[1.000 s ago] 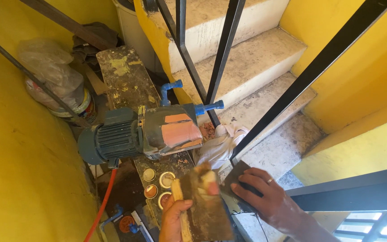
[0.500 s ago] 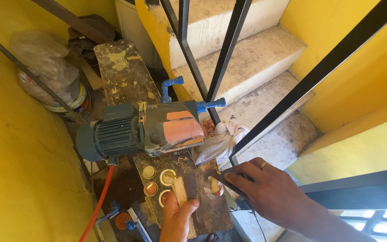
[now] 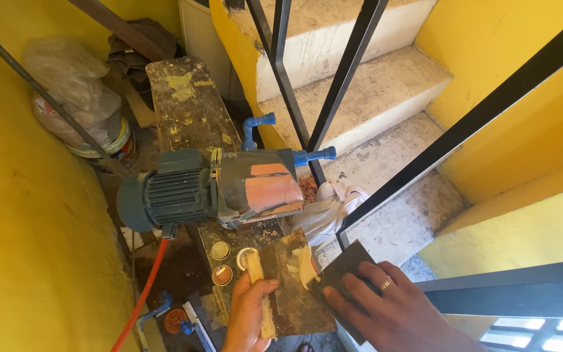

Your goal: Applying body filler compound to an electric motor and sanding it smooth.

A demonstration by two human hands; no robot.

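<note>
My left hand grips a pale wooden handle and, with it, a dark flat plate. A blob of yellowish putty is smeared on the plate's far edge. My right hand presses flat on a dark stiff sheet that overlaps the plate's right side; a ring is on one finger. Both hands hover just in front of a grey-blue electric pump with a patch of orange filler on its casing.
The pump sits on a stained wooden plank with blue pipe fittings, a white rag and small round lids beside it. A red hose runs down left. Black railing bars cross concrete stairs. A plastic-wrapped bucket stands by the yellow wall.
My left hand has lowered the putty-smeared plate from close to the camera. My right hand has slid the dark sheet over the plate's right edge.
</note>
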